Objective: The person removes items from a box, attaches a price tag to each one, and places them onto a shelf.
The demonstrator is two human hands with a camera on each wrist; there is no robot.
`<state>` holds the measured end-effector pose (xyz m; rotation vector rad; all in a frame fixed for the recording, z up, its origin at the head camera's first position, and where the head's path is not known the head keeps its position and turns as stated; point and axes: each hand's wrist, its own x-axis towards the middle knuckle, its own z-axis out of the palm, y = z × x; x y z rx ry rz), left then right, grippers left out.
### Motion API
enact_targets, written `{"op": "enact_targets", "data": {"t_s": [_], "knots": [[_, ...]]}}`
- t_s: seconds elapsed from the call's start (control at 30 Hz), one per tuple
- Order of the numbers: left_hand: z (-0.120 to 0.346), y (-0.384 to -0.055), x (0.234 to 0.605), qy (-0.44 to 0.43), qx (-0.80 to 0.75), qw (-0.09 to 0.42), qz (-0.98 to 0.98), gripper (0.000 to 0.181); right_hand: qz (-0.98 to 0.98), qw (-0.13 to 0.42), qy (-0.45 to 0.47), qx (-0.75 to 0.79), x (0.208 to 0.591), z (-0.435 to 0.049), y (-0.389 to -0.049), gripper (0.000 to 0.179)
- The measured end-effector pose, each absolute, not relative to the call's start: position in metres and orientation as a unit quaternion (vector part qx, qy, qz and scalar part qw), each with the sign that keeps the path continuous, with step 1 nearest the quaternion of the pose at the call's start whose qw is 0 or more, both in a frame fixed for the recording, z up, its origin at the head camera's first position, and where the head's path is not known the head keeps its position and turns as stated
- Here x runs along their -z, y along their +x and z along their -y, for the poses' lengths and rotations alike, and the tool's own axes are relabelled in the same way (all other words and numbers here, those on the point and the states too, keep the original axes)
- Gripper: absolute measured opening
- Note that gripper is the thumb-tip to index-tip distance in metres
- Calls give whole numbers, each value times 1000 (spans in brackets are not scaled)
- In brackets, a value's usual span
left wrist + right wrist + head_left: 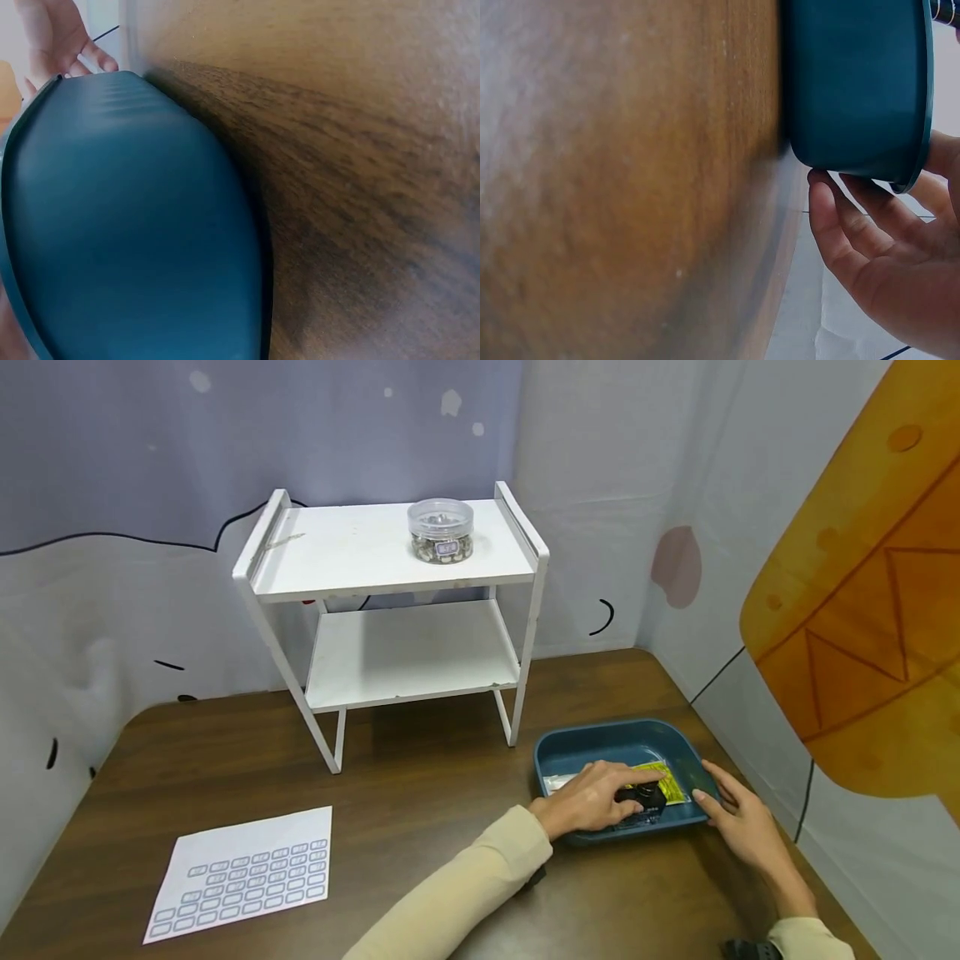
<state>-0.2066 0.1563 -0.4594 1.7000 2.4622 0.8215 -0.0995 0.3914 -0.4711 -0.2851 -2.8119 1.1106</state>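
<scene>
A dark teal plastic tray [600,739] stands on the right part of the table. My left hand [592,797] reaches over its near side, thumb and fingers on either side of a small black object [651,797] whose kind I cannot make out. A yellow packet [667,777] lies beside it, and a whitish packet [557,782] is partly covered by the left hand. At the tray's right end my right hand [746,827] grips the rim, thumb over the edge. In the right wrist view, the right hand's fingers [862,225] touch the tray's outer wall.
Behind stands a white two-tier shelf [408,656]. On its top is a clear round jar [441,533] with a label and small pale pieces inside. A sheet of printed labels [243,877] lies at the table's left. Fabric walls border the wooden table [420,777] at the back and right.
</scene>
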Motion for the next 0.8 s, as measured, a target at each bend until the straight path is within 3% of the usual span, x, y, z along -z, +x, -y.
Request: {"op": "enact_targets", "data": {"t_s": [0.3,0.63,0.8], "knots": [[-160,-206,463,516,-305,15,-800,69,924,50,-101,-365,470,-391,-98,63],[-159,-209,465,476,-355,18,-804,63,925,43,-105,-364,470,-390,-99,64],[-152,-214,448,474,-378,21,-795,64,923,44,-102,-370,470,-390,-100,63]]}}
